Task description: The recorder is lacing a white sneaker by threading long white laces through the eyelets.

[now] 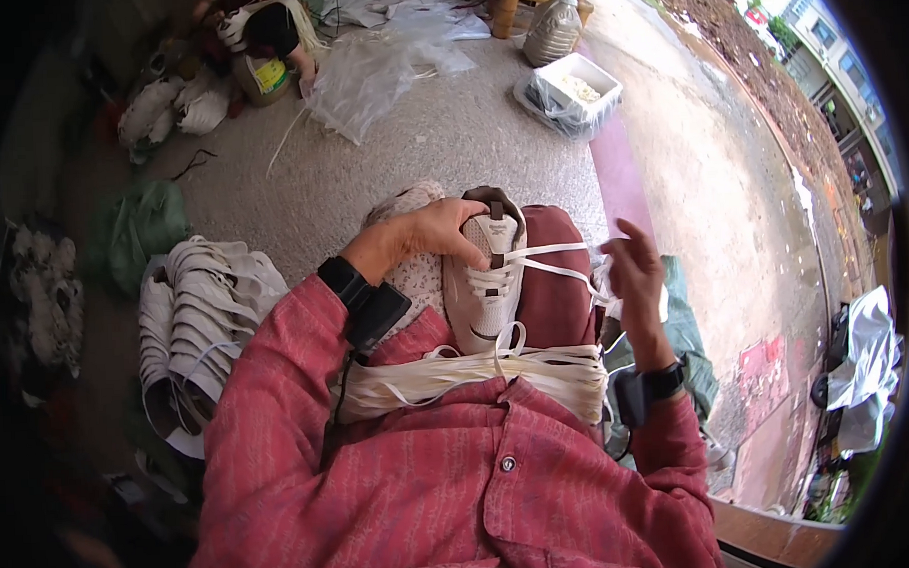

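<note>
A white lace-up sneaker (pixel 470 308) with a dark collar lining rests across my lap, its toe toward me. My left hand (pixel 431 233) is closed on the shoe at its opening, thumb by the tongue. From the eyelets a flat white shoelace (pixel 553 248) runs out to the right. Just beyond it my right hand (pixel 635 278) is raised, fingers bent and apart; I see nothing held in it. A thick bundle of cream laces (pixel 568 370) lies over my lap, against my shirt.
Nested white shoe uppers (pixel 210 303) stand at my left, near a green bag (pixel 142 230). Ahead are plastic sheets (pixel 387 71), a lined white box (pixel 578 84) and a large bottle (pixel 554 30). Another person (pixel 271 35) works at the far left.
</note>
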Available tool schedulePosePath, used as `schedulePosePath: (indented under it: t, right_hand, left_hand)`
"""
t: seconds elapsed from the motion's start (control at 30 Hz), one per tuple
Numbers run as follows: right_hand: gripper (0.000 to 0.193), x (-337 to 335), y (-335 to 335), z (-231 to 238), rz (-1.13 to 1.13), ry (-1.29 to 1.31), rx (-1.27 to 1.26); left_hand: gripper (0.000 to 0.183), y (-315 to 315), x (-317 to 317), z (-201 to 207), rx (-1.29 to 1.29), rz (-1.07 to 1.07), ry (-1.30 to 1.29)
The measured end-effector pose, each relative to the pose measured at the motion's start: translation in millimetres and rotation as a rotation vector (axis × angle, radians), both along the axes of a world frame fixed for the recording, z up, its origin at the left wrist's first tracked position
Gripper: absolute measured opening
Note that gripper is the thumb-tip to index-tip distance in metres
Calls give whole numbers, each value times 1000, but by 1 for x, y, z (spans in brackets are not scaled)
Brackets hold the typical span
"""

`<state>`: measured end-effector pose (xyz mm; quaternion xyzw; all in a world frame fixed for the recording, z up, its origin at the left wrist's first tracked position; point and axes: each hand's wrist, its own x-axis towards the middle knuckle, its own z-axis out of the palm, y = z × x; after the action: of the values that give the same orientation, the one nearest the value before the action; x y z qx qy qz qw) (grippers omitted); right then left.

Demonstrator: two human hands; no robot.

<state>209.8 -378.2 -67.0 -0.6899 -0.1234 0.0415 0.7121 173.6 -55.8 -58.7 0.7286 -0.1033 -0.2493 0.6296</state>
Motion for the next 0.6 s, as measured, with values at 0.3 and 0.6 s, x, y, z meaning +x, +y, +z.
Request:
schedulePosePath:
  t: [0.3, 0.6]
  right_hand:
    - [5, -45, 77, -4, 211, -318, -353]
    - [8, -44, 88, -14, 119, -425, -443]
  left_hand:
    - [55, -4, -4, -4, -17, 70, -80]
    - [60, -4, -4, -13, -29, 111, -114]
